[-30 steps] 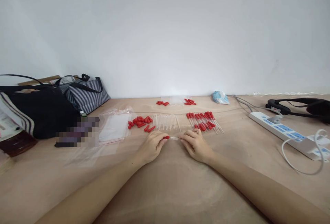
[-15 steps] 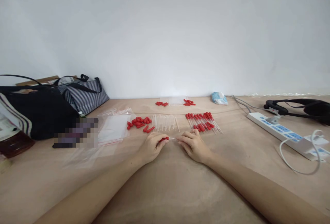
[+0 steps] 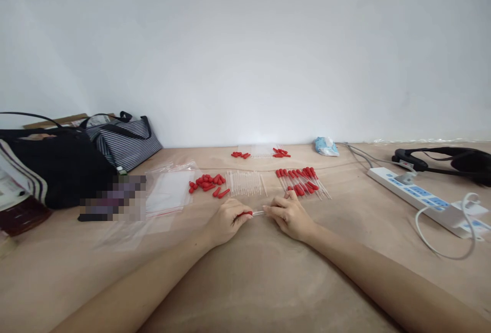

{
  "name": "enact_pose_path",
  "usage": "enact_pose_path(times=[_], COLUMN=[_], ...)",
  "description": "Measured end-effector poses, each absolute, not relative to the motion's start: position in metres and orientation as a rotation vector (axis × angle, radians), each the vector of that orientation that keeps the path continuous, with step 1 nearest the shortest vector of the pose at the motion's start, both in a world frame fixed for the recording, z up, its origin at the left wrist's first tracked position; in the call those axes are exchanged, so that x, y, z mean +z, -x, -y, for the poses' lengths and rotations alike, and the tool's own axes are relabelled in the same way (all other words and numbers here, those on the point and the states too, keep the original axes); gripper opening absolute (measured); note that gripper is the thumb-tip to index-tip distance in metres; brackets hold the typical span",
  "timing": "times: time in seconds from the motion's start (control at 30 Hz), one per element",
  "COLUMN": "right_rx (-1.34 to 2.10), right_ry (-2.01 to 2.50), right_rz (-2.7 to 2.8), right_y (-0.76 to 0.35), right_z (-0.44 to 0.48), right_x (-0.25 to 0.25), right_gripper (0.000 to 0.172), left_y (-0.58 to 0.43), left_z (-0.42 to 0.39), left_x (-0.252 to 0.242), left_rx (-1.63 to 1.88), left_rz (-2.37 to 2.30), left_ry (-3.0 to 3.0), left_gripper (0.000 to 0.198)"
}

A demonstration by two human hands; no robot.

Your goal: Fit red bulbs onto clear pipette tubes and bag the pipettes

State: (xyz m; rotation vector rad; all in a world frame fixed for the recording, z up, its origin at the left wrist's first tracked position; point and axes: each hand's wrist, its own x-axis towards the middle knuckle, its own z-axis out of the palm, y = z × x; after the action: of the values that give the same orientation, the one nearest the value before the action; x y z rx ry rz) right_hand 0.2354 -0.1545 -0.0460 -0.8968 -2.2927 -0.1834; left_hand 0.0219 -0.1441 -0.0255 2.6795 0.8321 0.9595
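Closed around a red rubber dropper bulb (image 3: 246, 213), my left hand (image 3: 227, 222) leaves just the bulb's end showing. A thin clear dropper tube (image 3: 259, 213) runs from that end to my right hand (image 3: 289, 217), whose fingers pinch it. Just beyond my hands lies a row of loose clear tubes (image 3: 245, 183). Left of the row is a pile of loose red bulbs (image 3: 207, 181). To its right, assembled droppers with red bulbs (image 3: 301, 182) lie in a group, close to my right fingertips.
More bulbs and tubes (image 3: 261, 153) lie by the wall. Clear zip bags (image 3: 169, 192), a black bag (image 3: 61, 169) and a striped bag (image 3: 132, 141) are at left. On the right are a power strip (image 3: 418, 197), black headgear (image 3: 441, 159) and a blue-white packet (image 3: 327, 146).
The bulb and tube between my hands have shifted slightly lower and to the right. My right fingers have moved a little on the tube; the table items look unmoved.
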Motion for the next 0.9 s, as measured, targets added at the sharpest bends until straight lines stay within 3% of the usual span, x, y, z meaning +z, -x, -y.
enact_pose_path(times=[0.9], right_rx=[-0.205], right_ry=[0.861], right_rz=[2.418], right_y=[-0.224], right_z=[0.161], right_x=[-0.039], right_gripper=[0.023], left_y=[-0.022], left_z=[0.145], left_x=[-0.031], left_rx=[0.891], left_rz=[-0.79], left_ry=[-2.775], left_gripper=[0.022])
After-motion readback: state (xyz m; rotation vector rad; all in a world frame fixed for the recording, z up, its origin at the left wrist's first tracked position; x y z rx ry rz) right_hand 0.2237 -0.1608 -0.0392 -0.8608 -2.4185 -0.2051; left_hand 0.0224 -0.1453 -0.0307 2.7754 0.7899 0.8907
